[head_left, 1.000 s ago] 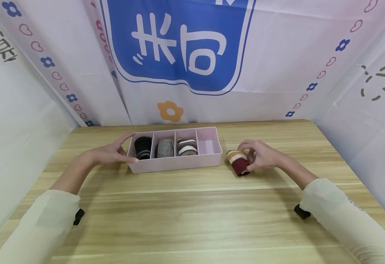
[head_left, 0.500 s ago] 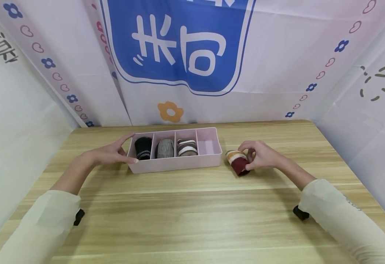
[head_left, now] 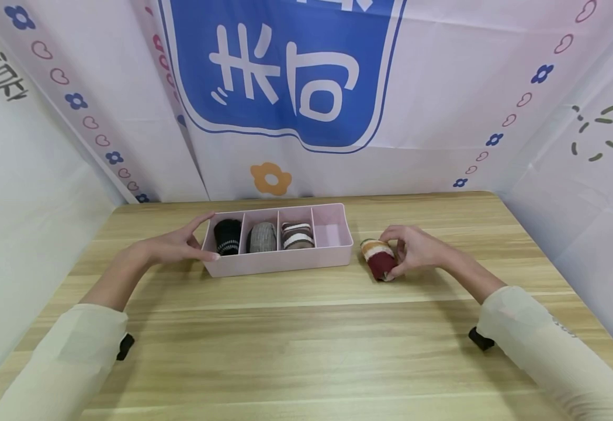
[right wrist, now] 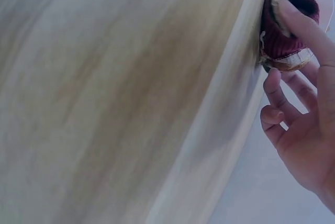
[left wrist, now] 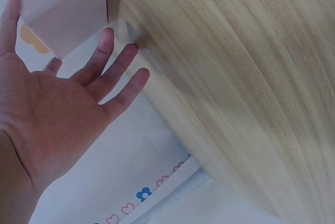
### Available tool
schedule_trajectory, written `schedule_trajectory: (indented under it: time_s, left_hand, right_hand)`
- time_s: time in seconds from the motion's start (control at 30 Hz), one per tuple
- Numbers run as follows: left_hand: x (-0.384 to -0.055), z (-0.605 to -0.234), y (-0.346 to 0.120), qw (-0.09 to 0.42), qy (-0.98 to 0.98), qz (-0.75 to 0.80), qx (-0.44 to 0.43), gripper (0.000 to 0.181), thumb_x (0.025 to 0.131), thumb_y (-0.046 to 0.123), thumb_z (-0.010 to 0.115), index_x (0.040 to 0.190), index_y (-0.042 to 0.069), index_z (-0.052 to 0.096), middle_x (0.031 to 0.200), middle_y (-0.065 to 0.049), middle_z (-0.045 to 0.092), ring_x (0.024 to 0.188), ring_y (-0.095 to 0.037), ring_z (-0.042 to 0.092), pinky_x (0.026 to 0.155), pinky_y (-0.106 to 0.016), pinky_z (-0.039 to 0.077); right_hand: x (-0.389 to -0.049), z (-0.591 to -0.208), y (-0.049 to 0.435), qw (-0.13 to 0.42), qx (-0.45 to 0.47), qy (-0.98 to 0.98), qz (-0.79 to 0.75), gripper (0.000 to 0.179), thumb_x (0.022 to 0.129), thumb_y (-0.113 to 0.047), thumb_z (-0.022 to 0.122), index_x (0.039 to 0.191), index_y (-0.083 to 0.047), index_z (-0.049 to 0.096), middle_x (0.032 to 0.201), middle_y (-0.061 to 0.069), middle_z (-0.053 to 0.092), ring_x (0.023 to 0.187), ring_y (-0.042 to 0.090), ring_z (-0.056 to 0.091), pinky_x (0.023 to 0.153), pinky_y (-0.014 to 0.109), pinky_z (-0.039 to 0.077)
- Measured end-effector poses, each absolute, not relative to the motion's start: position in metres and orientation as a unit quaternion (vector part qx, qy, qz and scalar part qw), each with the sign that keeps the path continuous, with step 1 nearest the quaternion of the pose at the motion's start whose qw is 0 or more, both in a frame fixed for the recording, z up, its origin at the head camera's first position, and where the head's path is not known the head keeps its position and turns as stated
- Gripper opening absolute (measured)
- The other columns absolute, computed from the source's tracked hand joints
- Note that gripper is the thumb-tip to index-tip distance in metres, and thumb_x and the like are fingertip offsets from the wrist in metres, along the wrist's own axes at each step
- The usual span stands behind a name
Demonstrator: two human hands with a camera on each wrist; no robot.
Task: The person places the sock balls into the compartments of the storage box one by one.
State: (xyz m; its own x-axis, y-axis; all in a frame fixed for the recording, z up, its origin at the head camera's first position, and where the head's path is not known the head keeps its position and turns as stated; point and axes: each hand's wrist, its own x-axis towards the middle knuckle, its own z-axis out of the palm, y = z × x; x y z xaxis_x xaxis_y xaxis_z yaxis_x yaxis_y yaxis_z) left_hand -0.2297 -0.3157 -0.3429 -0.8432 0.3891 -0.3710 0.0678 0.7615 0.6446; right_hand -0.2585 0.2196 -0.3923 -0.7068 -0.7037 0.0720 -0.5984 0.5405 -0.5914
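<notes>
A pink divided storage box (head_left: 280, 261) stands near the back of the table. My left hand (head_left: 172, 244) holds its left end, thumb on the front wall and index finger at the back corner; the other fingers spread apart in the left wrist view. From left, its compartments hold a rolled black sock (head_left: 228, 235), a rolled grey sock (head_left: 262, 237) and a brown-and-white striped rolled sock (head_left: 298, 235); the rightmost is bare. Right of the box, my right hand (head_left: 416, 250) pinches a maroon, cream and mustard rolled sock (head_left: 378, 257) resting on the table. Its thumb reaches the sock's open end (right wrist: 298, 1).
The wooden table (head_left: 295, 351) stretches in front of the box. Behind it hangs a white cloth (head_left: 422, 117) with a blue emblem, and pale cloth walls stand on both sides.
The maroon striped sock has turned slightly under my right hand, and its dark open end shows less in the head view. The left hand and the box stay in place.
</notes>
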Motion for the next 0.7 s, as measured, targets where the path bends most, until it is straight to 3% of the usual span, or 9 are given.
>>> schedule_trajectory:
  time_s: [0.13,0.3,0.7]
  left_hand:
    - [-0.2290,-0.3432,-0.3160,0.249,0.904,0.323,0.127,0.114,0.093,0.040,0.075,0.166,0.012,-0.008,0.121,-0.025,0.059,0.112,-0.033,0.058,0.101,-0.059,0.044]
    - [-0.2282,-0.3440,-0.3160,0.250,0.905,0.321,0.127,0.114,0.093,0.040,0.075,0.166,0.011,-0.008,0.123,-0.026,0.058,0.114,-0.034,0.057,0.101,-0.059,0.044]
    - [-0.2287,-0.3430,-0.3159,0.248,0.905,0.321,0.127,0.114,0.093,0.041,0.075,0.166,0.012,-0.008,0.124,-0.027,0.058,0.115,-0.034,0.057,0.102,-0.059,0.044]
  right_hand:
    - [-0.2573,-0.3908,0.2182,0.101,-0.375,0.877,-0.284,0.058,0.066,-0.009,0.094,0.117,0.004,0.069,0.116,0.014,0.065,0.069,0.013,0.061,0.062,0.025,0.053]
    - [-0.2567,-0.3921,0.2157,0.084,-0.375,0.878,-0.286,0.050,0.065,-0.002,0.084,0.112,0.002,0.069,0.110,0.011,0.067,0.070,0.013,0.060,0.062,0.026,0.051]
    - [-0.2583,-0.3902,0.2130,0.055,-0.350,0.865,-0.355,0.048,0.066,0.000,0.085,0.111,0.001,0.070,0.113,0.015,0.067,0.064,0.011,0.059,0.060,0.026,0.051]
